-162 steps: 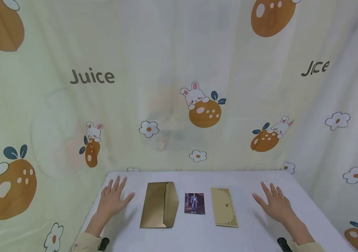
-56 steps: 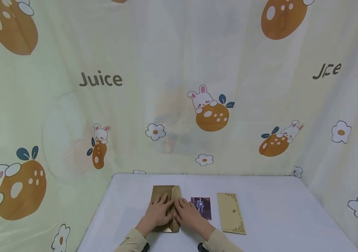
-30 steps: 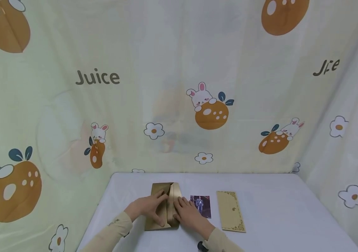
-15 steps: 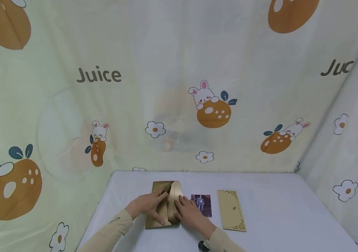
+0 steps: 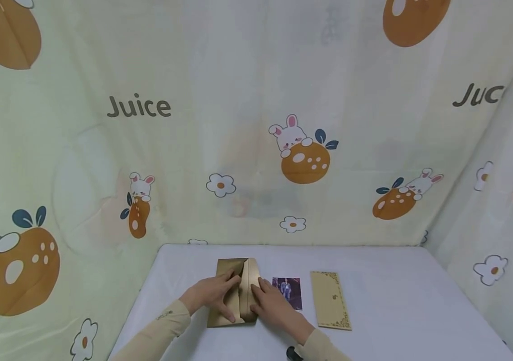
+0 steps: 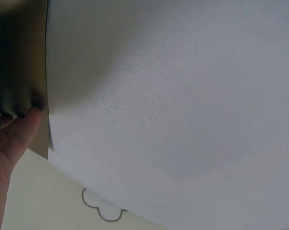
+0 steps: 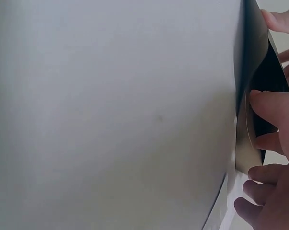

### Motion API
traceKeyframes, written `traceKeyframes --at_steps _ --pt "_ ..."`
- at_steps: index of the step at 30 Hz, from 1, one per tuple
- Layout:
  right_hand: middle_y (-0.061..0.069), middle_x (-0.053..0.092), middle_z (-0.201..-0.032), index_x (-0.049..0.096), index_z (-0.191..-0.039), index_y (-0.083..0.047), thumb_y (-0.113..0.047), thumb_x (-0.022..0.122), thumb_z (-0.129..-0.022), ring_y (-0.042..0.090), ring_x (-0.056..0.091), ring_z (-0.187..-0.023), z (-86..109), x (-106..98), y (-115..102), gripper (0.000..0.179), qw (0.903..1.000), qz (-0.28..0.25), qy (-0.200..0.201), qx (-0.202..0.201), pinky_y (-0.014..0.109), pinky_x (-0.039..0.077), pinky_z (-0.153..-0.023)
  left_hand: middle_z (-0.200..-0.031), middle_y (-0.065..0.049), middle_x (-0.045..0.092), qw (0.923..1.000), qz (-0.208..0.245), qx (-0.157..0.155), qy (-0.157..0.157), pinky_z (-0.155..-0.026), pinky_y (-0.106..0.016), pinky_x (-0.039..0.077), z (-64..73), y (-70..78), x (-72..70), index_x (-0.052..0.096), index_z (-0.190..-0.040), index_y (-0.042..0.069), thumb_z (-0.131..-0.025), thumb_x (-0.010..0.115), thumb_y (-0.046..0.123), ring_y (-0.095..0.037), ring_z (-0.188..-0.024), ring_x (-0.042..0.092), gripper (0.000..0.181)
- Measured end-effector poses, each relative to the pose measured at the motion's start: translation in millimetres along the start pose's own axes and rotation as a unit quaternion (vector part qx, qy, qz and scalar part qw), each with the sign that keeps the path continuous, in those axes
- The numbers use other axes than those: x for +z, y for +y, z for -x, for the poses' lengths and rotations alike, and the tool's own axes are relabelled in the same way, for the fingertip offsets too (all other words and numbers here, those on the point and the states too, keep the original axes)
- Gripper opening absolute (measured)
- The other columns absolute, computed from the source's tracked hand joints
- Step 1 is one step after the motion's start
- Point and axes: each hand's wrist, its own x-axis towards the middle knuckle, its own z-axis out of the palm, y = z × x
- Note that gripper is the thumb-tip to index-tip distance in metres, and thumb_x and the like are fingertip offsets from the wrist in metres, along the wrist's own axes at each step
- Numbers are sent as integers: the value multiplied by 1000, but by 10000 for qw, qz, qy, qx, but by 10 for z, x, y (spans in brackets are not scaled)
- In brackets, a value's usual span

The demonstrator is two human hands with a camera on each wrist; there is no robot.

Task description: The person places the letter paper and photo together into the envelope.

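A gold paper envelope lies on the left half of the table, its flap folded out to the right. My left hand squeezes the envelope's body between spread thumb and fingers, and the paper bows up at the mouth. Over the flap rests my right hand, its fingers fairly straight. In the right wrist view the mouth of the envelope gapes dark beside my right hand. The left wrist view shows the fingers of my left hand at the envelope's edge.
A small photo of a standing person lies just right of my right hand, partly covered by it. Farther right is a long cream card with ornate corners. The white tabletop ends at a printed curtain.
Both hands came in from the table's sides onto the envelope. The left hand then shifted its grip and the mouth bowed open. Over the last second little moves.
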Motion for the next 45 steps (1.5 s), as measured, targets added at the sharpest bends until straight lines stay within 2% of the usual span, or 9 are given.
traceKeyframes --at_steps 8,14,19,22,26,31,35,40,45 --pt "28 39 -156 46 -147 -2 -36 62 -99 44 37 -145 85 -83 171 60 9996 -147 13 251 56 34 -115 -157 -28 36 10000 30 -28 29 -92 -46 56 0 17 12 34 -143 24 -60 74 83 -37 -127 59 109" --pt "31 48 -146 50 -141 7 -32 70 -95 46 46 -137 186 -187 345 63 9988 -114 356 308 56 39 -111 -157 -29 34 9999 109 -19 -15 -90 -45 56 -2 46 9 33 -140 25 -60 76 80 -37 -127 58 106" --pt "35 48 -143 47 -140 12 -35 72 -93 49 47 -134 242 -247 499 70 9937 -9 500 1000 59 40 -109 -158 -30 33 9999 136 -24 -26 -87 -44 57 12 57 7 33 -140 25 -61 76 80 -37 -126 59 106" --pt "36 49 -140 45 -140 14 -37 72 -92 50 49 -130 247 -261 600 75 9885 254 474 1413 60 42 -106 -158 -30 33 9999 145 -34 -18 -88 -44 57 24 65 2 33 -139 24 -61 75 80 -37 -125 60 105" --pt "34 54 -129 47 -135 15 -36 76 -89 47 54 -116 225 -276 722 74 9841 463 483 1648 57 48 -96 -157 -30 33 9999 136 -52 -8 -88 -44 57 39 88 -2 33 -140 24 -62 76 79 -37 -125 60 105" --pt "31 49 -124 51 -131 13 -35 82 -84 39 51 -105 167 -340 805 74 9812 -8 189 1920 53 50 -92 -158 -30 32 9999 150 -78 -13 -88 -45 56 55 130 -17 33 -143 24 -62 77 78 -37 -125 60 106" --pt "28 49 -118 53 -125 11 -29 85 -81 32 52 -95 107 -396 824 67 9741 -471 -3 2211 50 51 -88 -158 -30 33 9998 196 -43 -14 -87 -45 57 47 129 -26 33 -142 25 -62 78 77 -37 -124 60 105" --pt "29 49 -116 51 -122 11 -17 85 -80 32 54 -93 69 -456 798 61 9636 -1042 112 2459 49 53 -88 -159 -29 31 9998 195 -50 -43 -86 -44 57 27 89 -21 32 -143 25 -62 75 79 -36 -124 60 106" --pt "26 58 -107 50 -117 11 -9 83 -80 34 59 -96 44 -455 780 54 9512 -1493 250 2690 50 52 -92 -159 -29 30 9998 180 -91 -67 -87 -45 57 31 61 -21 32 -145 25 -62 75 80 -37 -127 58 108"
